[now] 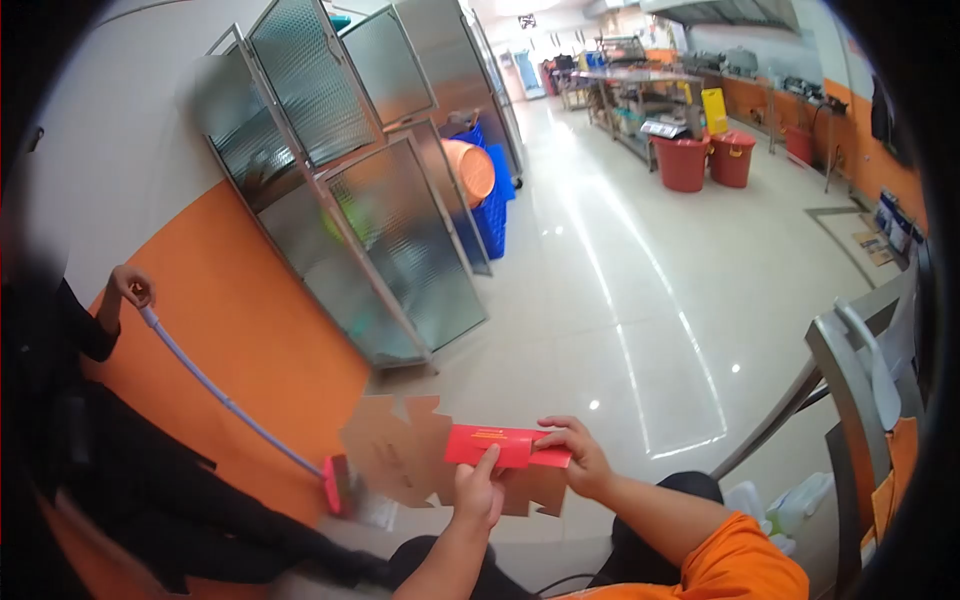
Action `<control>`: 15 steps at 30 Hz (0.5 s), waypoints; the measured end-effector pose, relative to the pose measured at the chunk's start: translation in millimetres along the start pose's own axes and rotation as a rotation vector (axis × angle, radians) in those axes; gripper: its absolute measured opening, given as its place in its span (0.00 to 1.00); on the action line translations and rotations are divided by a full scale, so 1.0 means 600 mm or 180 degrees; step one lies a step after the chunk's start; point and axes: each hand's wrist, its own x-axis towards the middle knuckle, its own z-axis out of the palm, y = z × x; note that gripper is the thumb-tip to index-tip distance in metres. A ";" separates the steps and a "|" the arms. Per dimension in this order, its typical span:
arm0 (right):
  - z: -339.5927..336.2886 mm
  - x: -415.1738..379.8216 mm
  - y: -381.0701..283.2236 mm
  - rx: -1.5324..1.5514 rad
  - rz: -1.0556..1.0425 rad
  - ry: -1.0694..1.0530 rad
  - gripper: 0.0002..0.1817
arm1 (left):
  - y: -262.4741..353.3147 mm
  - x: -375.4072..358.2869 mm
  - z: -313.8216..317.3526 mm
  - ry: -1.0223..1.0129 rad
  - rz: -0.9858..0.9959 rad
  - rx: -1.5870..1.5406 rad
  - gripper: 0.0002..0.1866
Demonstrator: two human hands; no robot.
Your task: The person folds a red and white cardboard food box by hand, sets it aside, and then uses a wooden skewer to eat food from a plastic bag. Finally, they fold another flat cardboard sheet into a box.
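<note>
My left hand (pixel 478 492) and my right hand (pixel 580 458) both grip a flat, unfolded cardboard box blank (pixel 400 452), brown on one face with a red printed panel (pixel 495 445) turned up between my hands. The left thumb presses on the red panel's lower edge. My right fingers pinch the panel's right end. I wear orange sleeves.
Another person in black stands at the left, a hand (pixel 130 286) on a broom (pixel 335 482) with a red head. Metal-framed glass cabinets (pixel 370 200) lean on the orange wall. Red bins (pixel 683 162) stand far off. A grey metal frame (pixel 850 370) is at right.
</note>
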 end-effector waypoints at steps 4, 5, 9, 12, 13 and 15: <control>-0.008 0.011 0.004 -0.0149 -0.0074 -0.0288 0.19 | -0.015 0.006 -0.006 -0.0086 0.0200 0.0415 0.14; -0.010 0.015 0.010 -0.0190 -0.0036 -0.0287 0.19 | -0.014 0.004 -0.012 0.0067 -0.0057 0.0332 0.15; -0.010 0.012 0.026 0.0214 0.0277 -0.0519 0.16 | -0.011 0.022 -0.044 0.0046 -0.0450 -0.0018 0.17; -0.014 0.015 0.022 0.1114 0.1179 -0.0440 0.15 | -0.004 0.017 -0.032 0.0089 -0.0310 -0.0160 0.17; -0.014 0.017 0.018 0.0862 0.1062 -0.0425 0.16 | 0.001 0.015 -0.026 0.0093 -0.0243 -0.0152 0.17; -0.015 0.022 0.017 0.0597 0.0980 -0.0455 0.16 | 0.000 0.019 -0.025 0.0015 -0.0149 -0.0029 0.16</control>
